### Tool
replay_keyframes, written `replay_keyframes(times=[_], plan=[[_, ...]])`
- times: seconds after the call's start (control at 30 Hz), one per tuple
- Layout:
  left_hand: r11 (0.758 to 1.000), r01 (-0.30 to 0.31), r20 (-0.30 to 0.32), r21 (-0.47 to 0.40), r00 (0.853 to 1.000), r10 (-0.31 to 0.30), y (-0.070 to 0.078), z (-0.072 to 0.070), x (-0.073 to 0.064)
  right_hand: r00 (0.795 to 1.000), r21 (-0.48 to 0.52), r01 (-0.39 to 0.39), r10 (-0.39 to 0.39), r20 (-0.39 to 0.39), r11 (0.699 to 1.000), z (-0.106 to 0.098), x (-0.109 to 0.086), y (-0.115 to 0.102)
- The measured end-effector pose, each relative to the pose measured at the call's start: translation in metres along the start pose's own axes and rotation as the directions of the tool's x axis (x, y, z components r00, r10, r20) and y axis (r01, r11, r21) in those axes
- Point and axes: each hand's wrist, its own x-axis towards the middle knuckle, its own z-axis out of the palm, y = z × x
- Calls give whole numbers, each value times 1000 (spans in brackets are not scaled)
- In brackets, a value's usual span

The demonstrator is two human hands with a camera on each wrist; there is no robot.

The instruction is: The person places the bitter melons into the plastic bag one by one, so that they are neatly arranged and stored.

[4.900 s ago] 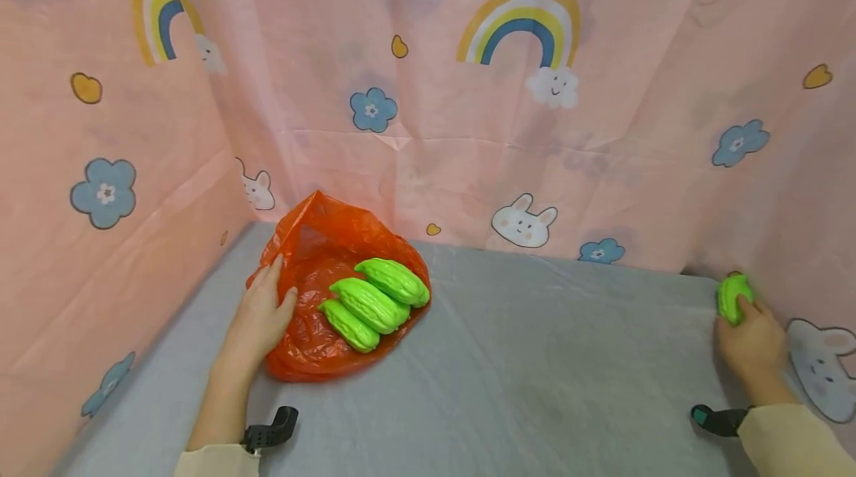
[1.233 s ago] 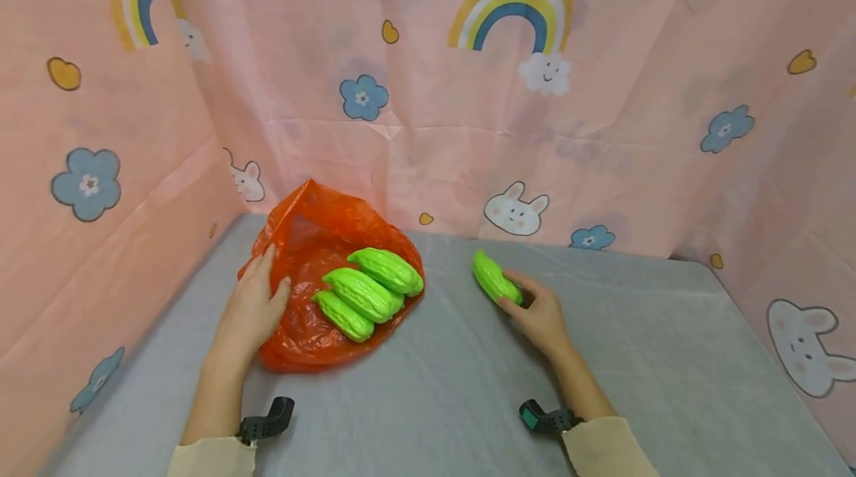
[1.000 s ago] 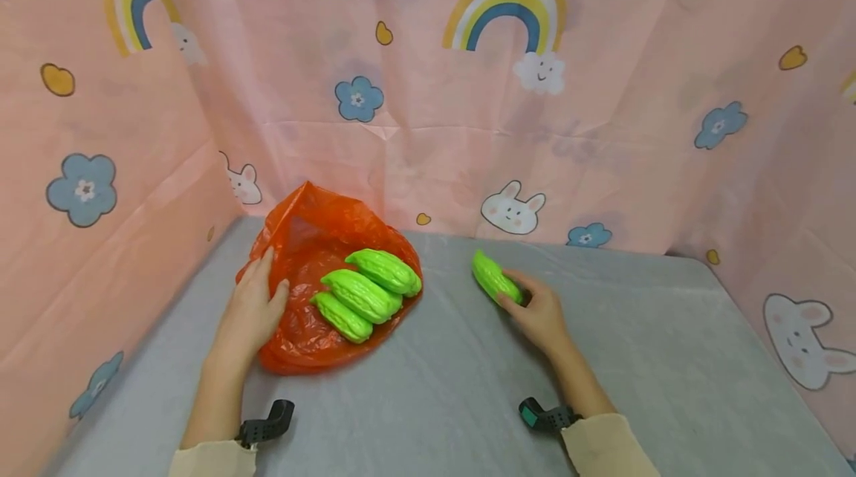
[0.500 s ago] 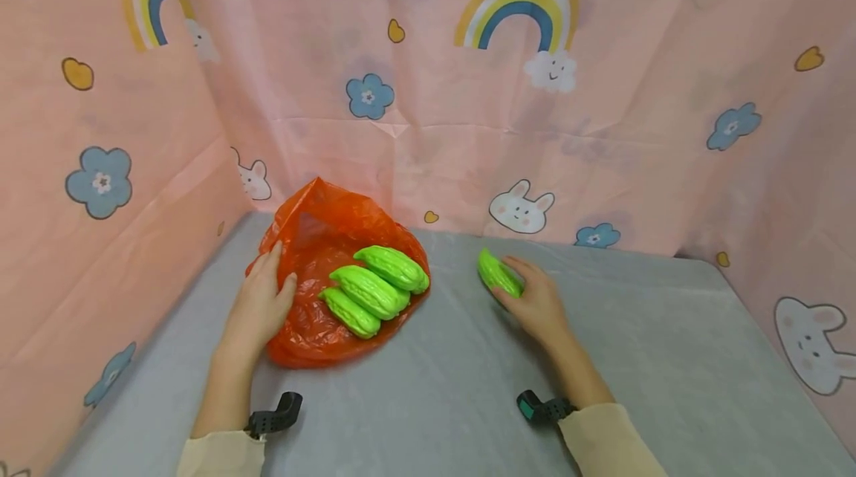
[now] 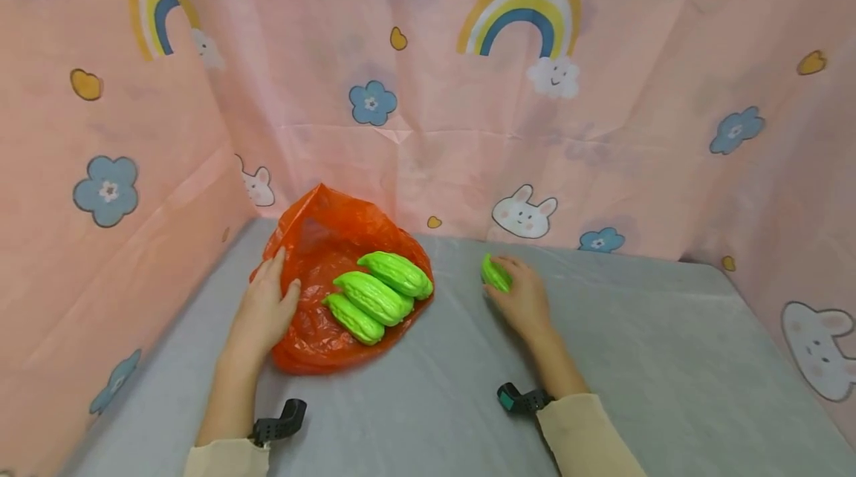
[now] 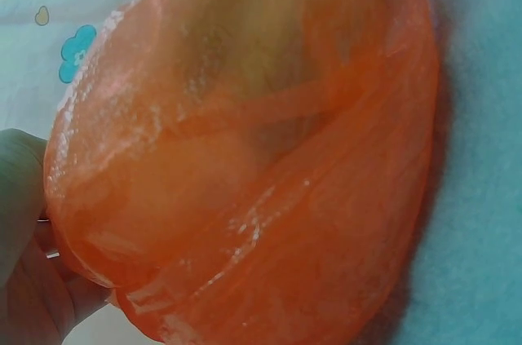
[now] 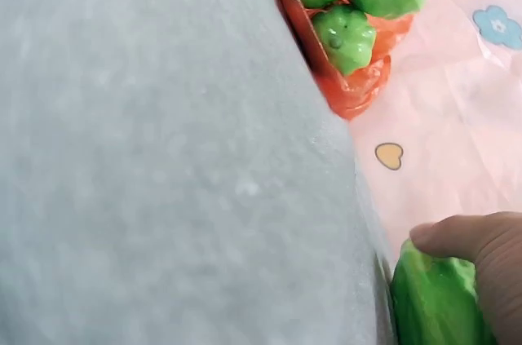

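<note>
An orange plastic bag [image 5: 314, 343] lies with its mouth spread on the grey cloth, and three bright green bitter melons [image 5: 374, 297] rest side by side in it. My left hand [image 5: 264, 310] holds the bag's left edge, its thumb toward the inside; in the left wrist view, the bag [image 6: 269, 198] hides part of that hand. To the right of the bag, my right hand [image 5: 524, 299] grips another bitter melon [image 5: 495, 274], and only its front end shows. The right wrist view has this melon [image 7: 436, 304] under my thumb.
Grey cloth [image 5: 455, 388] covers the table. Pink printed curtain [image 5: 455, 172] stands behind it and along both sides. Each wrist wears a black strap with a camera, such as the right one [image 5: 524, 397].
The right hand has brought its bitter melon from the far right to beside the bag. Lately that hand has slid forward and left, covering more of the melon. The left hand stays at the bag.
</note>
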Motion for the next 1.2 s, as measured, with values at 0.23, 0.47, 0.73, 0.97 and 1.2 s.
replay_keyframes(times=[0.23, 0.47, 0.73, 0.97, 1.2], plan=[[1000, 10, 0, 6, 1000, -10, -2, -1, -3, 999, 42, -38, 39, -14, 998, 6, -2, 7], [1000, 14, 5, 5, 1000, -14, 1, -1, -1, 999, 164, -26, 32, -36, 986, 2, -5, 15], [1000, 5, -3, 8, 1000, -5, 0, -1, -1, 999, 143, -25, 28, -17, 989, -1, -4, 18], [1000, 7, -7, 4, 1000, -6, 0, 0, -1, 1000, 66, 5, -4, -25, 998, 0, -2, 20], [1000, 16, -3, 2, 1000, -16, 0, 0, -1, 997, 10, -79, 79, -6, 997, 1, -3, 27]])
